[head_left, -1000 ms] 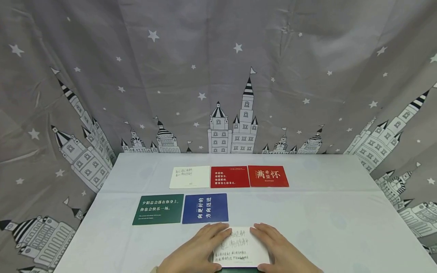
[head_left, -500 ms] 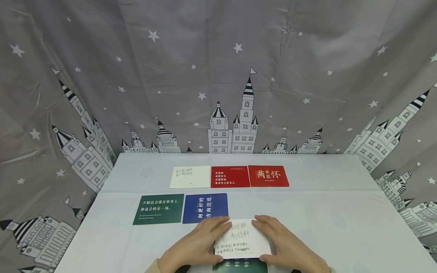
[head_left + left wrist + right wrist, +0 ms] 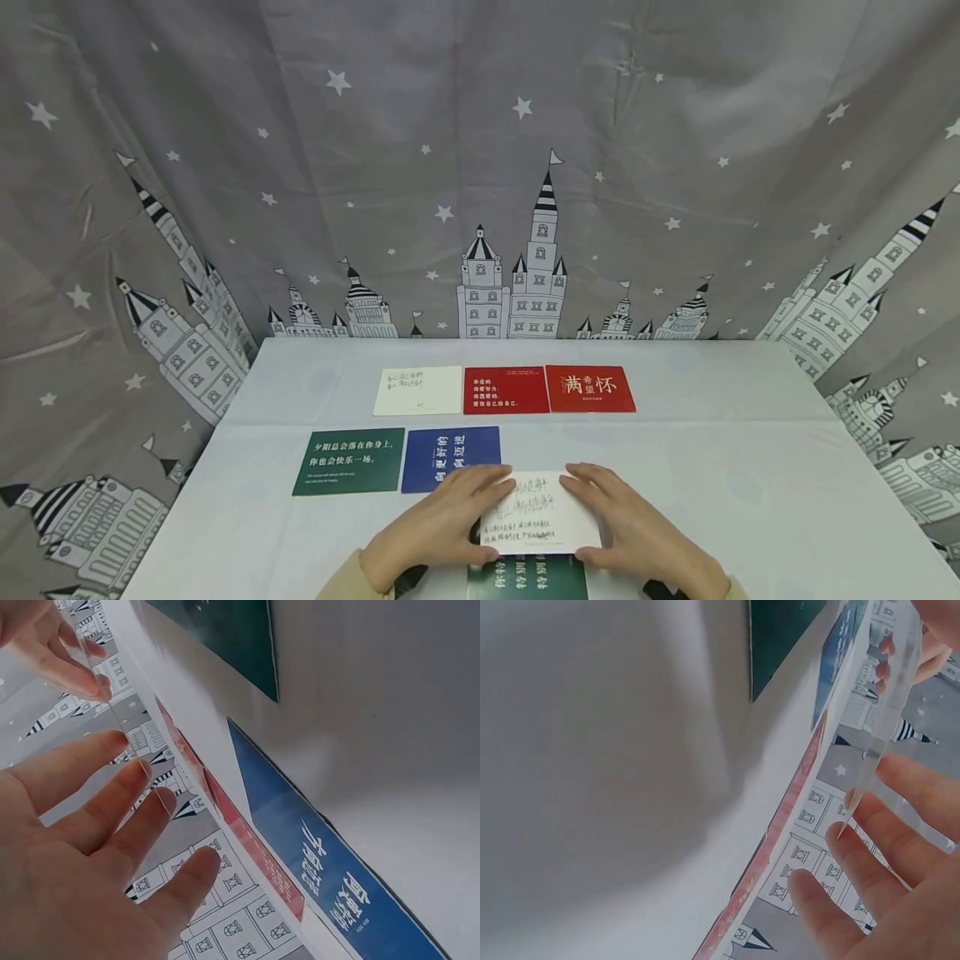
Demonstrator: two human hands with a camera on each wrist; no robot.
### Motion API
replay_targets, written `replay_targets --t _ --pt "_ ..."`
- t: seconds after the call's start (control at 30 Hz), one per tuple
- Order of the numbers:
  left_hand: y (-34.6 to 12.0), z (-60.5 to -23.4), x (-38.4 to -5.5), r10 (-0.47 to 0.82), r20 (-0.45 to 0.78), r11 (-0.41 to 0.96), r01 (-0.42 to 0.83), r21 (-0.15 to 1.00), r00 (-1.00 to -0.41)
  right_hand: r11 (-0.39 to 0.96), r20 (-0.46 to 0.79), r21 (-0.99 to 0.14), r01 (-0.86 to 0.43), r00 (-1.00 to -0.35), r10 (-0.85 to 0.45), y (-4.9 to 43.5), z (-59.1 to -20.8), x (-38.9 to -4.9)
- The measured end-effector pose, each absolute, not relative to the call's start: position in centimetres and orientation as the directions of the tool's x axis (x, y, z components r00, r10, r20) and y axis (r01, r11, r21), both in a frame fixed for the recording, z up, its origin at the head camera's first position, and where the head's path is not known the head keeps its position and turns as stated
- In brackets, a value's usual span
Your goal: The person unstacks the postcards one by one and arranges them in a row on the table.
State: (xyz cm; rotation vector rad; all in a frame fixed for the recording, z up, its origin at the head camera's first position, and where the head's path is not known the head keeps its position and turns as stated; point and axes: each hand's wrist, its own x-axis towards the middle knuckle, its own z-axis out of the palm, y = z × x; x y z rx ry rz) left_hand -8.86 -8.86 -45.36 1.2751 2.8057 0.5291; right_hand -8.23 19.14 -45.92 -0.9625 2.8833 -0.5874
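A white postcard with handwritten lines is held up between both hands near the front of the table. My left hand grips its left side, thumb at the near corner and fingers along the far corner. On the opposite side my right hand holds it the same way. From the right wrist the postcard appears nearly edge-on at the fingertips. Beneath it lies a green postcard with white characters, its far part hidden by the held one. A blue postcard lies just beyond my left fingers, which overlap its corner.
Left of the blue one lies another green postcard. Farther back, a cream handwritten postcard and two red postcards, one left and one right, form a row. A grey castle-print curtain hangs behind the white table.
Both hands have moved up and away from the near edge, carrying the white postcard slightly right. More of the green postcard beneath now shows. The other postcards have not moved.
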Motion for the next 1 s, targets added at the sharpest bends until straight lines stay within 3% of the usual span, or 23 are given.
replay_targets --t 0.23,0.67,1.0 --pt "-8.1 -45.3 -9.9 0.726 0.068 0.633 0.703 0.324 -0.684 0.732 0.132 -0.323 -0.6 -0.794 -0.593 19.8 -46.2 -9.1" --pt "-6.9 -45.4 -11.5 0.729 0.082 0.635 0.717 0.288 -0.679 0.75 0.09 -0.328 -0.574 -0.81 -0.58 20.5 -46.1 -10.5" --pt "-6.7 -45.8 -12.5 0.728 0.079 0.634 0.712 0.302 -0.681 0.709 0.159 -0.316 -0.631 -0.772 -0.616 21.0 -46.3 -11.6"
